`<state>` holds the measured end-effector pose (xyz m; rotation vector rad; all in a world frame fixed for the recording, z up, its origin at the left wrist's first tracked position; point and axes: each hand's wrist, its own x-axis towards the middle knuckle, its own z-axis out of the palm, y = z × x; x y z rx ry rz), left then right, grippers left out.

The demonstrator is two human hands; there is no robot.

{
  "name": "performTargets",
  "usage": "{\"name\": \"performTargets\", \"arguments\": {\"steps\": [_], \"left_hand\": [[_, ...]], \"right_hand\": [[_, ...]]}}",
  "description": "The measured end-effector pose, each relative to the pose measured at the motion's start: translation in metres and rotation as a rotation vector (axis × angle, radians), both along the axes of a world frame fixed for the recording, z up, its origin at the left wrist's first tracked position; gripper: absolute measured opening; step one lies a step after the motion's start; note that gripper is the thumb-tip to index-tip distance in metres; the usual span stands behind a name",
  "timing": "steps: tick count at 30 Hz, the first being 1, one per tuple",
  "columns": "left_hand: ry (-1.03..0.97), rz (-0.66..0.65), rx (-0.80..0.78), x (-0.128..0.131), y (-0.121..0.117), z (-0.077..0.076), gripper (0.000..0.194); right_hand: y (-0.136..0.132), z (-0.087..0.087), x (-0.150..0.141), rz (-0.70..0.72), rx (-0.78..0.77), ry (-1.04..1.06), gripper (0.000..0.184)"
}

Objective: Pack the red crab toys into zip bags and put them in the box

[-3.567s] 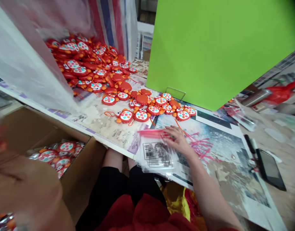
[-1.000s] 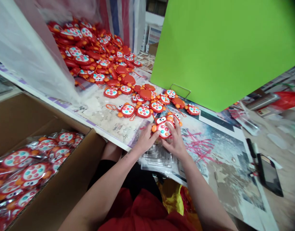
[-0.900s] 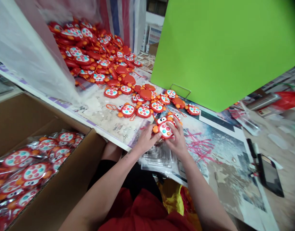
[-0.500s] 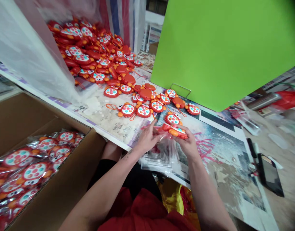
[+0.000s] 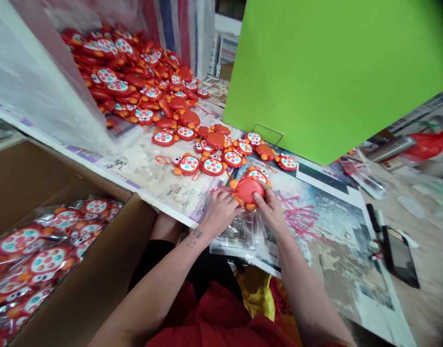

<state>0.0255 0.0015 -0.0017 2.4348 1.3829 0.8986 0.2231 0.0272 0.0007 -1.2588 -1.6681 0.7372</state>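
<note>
My right hand grips a red crab-shaped toy, thumb on its plain red back, which faces up. My left hand lies just left of the toy with its fingers curled, their tips close to the toy's orange cord. What those fingers pinch is hidden. Under both hands is a stack of clear zip bags with dark print; a pink strip of the bags shows above my left fingers. Another crab toy, buttons up, lies right behind the held one.
Loose crab toys lie across the table towards a large heap in a striped sack. An open carton at left holds bagged toys. A green board stands behind. Pink strips and a black phone-like device lie at right.
First only my right hand was on the bags; then both hands held a crab toy buttons up. My right hand has tilted and turned it back side up. My left fingers have curled in.
</note>
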Motion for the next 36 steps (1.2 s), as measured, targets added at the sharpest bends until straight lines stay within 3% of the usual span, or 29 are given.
{"name": "performTargets", "arguments": {"steps": [5, 10, 14, 19, 25, 30, 36], "left_hand": [[-0.058, 0.018, 0.016, -0.001, -0.002, 0.003, 0.021], [-0.098, -0.013, 0.031, -0.001, -0.003, 0.005, 0.020], [-0.074, 0.052, 0.031, 0.000, -0.002, 0.005, 0.021], [-0.134, 0.055, 0.025, 0.002, 0.001, 0.005, 0.015], [-0.228, 0.083, -0.098, 0.002, 0.006, 0.005, 0.012], [-0.293, 0.124, -0.220, 0.001, 0.007, 0.013, 0.007], [-0.190, -0.010, -0.341, -0.010, 0.013, 0.027, 0.003]], "right_hand": [[0.001, 0.002, -0.007, 0.035, -0.032, -0.018, 0.056], [0.001, 0.004, -0.013, 0.157, -0.025, -0.131, 0.052], [0.001, 0.005, -0.015, 0.243, -0.009, -0.229, 0.051], [0.003, 0.001, -0.009, 0.213, 0.031, -0.267, 0.052], [0.004, 0.000, 0.004, -0.017, 0.088, -0.426, 0.047], [-0.001, 0.002, 0.002, 0.084, 0.038, -0.479, 0.043], [-0.002, -0.003, 0.000, 0.144, 0.021, -0.373, 0.052]]}}
